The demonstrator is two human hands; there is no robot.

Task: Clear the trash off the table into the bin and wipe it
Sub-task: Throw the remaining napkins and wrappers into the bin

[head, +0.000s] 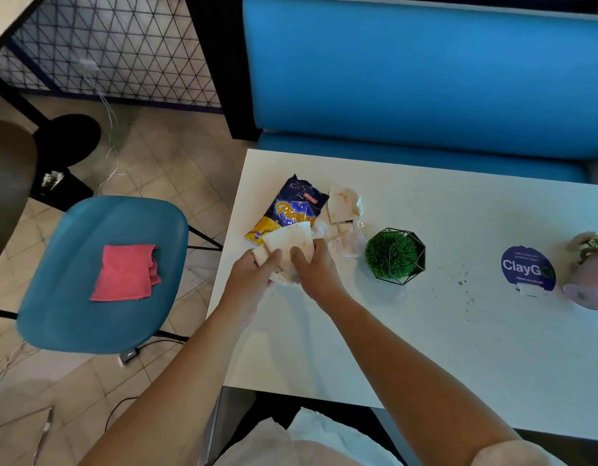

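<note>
Both hands, left hand [252, 274] and right hand [312, 267], pinch a crumpled paper wrapper [290, 245] above the table [391, 331], beside a snack bag [290, 205].

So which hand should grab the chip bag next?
Probably the left. The left hand lies just below the yellow corner of the chip bag, while the right hand sits further over, toward the plant. Both hands grip the wrapper now, so one must let go first.
</note>
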